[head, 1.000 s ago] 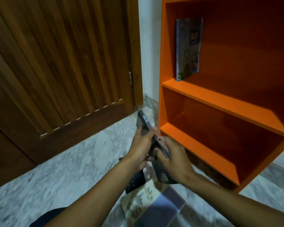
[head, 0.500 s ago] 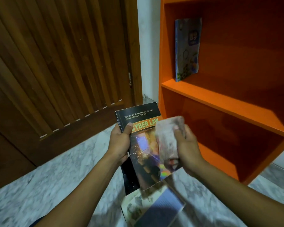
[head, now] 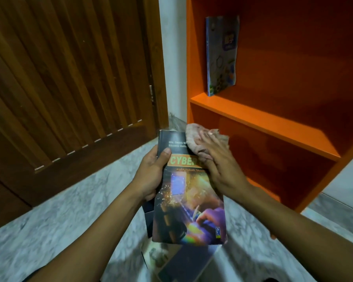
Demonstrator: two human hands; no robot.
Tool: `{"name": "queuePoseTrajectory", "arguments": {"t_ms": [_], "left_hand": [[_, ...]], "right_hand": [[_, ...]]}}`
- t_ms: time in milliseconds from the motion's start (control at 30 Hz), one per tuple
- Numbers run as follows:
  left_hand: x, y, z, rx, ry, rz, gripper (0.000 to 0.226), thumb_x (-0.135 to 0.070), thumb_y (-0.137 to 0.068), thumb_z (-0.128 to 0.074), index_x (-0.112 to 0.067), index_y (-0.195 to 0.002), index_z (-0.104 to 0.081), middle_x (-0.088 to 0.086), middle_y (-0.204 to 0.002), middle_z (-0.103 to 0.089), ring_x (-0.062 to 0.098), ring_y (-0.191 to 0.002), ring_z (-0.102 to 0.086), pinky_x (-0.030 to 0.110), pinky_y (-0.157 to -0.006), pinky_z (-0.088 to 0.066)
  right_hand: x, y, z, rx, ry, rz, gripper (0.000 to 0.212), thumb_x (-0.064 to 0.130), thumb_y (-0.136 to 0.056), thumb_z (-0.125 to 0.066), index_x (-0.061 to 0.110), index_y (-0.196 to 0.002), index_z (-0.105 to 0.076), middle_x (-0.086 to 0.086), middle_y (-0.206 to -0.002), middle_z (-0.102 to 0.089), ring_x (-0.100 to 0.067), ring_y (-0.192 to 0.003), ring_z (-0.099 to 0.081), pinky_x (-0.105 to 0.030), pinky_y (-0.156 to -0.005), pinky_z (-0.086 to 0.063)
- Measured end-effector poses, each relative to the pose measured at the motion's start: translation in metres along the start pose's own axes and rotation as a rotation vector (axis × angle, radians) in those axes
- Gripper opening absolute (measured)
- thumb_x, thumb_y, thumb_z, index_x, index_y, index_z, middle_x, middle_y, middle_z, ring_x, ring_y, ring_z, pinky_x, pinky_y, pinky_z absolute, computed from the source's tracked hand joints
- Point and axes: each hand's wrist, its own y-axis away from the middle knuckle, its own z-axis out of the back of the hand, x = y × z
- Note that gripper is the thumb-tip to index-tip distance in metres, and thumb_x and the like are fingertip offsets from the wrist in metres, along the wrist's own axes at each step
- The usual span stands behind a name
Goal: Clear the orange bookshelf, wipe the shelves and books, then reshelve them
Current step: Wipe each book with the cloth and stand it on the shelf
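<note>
My left hand (head: 152, 171) grips the left edge of a dark "Cyber Law" book (head: 189, 204), cover facing me, thumb on the cover. My right hand (head: 219, 163) lies flat on a pinkish cloth (head: 196, 139) and presses it against the book's upper right cover. The orange bookshelf (head: 259, 121) stands to the right. One blue book (head: 221, 55) stands upright at the left end of its upper shelf; the lower compartment shows no books.
More books (head: 171, 259) lie stacked on the marble floor (head: 73, 208) under the held book. A brown slatted wooden door (head: 69, 78) fills the left. A white wall strip (head: 172, 58) separates door and shelf.
The book turned from edge-on to cover-up in my left hand. My right hand brought the cloth onto the cover and moved it up to the top right corner.
</note>
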Motion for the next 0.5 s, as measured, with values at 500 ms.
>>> {"name": "queuePoseTrajectory", "arguments": {"t_ms": [500], "left_hand": [[-0.024, -0.017, 0.064, -0.464, 0.394, 0.085, 0.028, -0.034, -0.105, -0.043, -0.017, -0.123, -0.056, 0.014, -0.113, -0.072, 0.031, -0.097, -0.072, 0.051, -0.077, -0.060]], "right_hand": [[0.012, 0.046, -0.038, 0.439, -0.140, 0.138, 0.039, 0.018, -0.102, -0.051, 0.021, -0.140, -0.053, 0.005, -0.142, -0.056, -0.007, -0.135, -0.047, -0.023, -0.111, -0.037]]}}
